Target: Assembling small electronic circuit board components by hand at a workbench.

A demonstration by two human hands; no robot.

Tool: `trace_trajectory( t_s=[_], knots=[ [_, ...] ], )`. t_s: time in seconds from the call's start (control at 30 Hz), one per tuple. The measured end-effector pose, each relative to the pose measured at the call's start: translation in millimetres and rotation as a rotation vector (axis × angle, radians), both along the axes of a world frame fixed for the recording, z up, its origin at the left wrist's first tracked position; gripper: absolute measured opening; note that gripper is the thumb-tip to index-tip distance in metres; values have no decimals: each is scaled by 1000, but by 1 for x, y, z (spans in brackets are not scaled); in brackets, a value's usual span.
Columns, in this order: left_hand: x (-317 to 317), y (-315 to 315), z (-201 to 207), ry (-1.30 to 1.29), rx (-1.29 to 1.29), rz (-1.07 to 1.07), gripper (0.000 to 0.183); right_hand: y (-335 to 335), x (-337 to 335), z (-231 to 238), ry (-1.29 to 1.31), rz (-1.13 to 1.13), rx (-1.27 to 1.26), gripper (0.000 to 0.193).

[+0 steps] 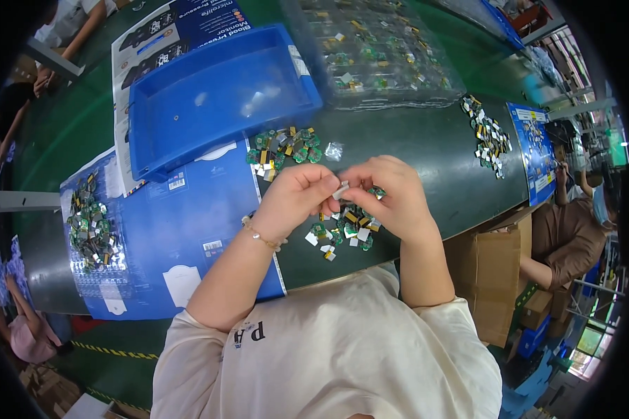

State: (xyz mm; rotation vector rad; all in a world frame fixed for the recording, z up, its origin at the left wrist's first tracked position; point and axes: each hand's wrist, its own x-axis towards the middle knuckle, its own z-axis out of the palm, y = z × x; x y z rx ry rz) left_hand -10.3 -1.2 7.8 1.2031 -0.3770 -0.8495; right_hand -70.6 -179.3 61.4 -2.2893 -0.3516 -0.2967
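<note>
My left hand point(302, 195) and my right hand point(391, 194) meet over the table, fingertips pinched together. Between them is a small white piece point(340, 189), gripped from both sides; fingers hide part of it. A green bit of circuit board shows by my right fingers, but I cannot tell whether it is held or lies behind them. Right below my hands lies a loose pile of small circuit boards point(337, 229) with white and gold parts. Another pile of green boards point(285, 148) sits just beyond my left hand. A small clear bag point(334, 151) lies beside that pile.
A blue plastic bin point(213, 164) rests on printed blue sheets point(168, 230) at left. Stacked clear trays of boards point(377, 52) stand at the back. More boards point(91, 227) lie far left and at right point(488, 136). A cardboard box point(495, 279) adjoins the right edge; other people sit around.
</note>
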Motion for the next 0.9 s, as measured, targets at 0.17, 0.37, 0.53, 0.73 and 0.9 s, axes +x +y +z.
trace_trajectory(
  t_s=[0.17, 0.37, 0.53, 0.73, 0.9],
  knots=[
    [2, -1, 5, 32, 19, -56, 18, 4, 4, -11, -29, -1, 151, 29],
    [7, 5, -1, 411, -205, -5, 15, 11, -7, -15, 160, -31, 344, 34],
    [10, 7, -5, 439, -345, -71, 13, -3, -21, -36, 389, -56, 523, 27],
    [13, 7, -7, 492, -392, -104, 16, -5, -20, -41, 402, -177, 742, 20],
    [3, -1, 0, 405, -321, 39, 18, 10, -2, -21, -254, -294, 113, 27]
  ],
)
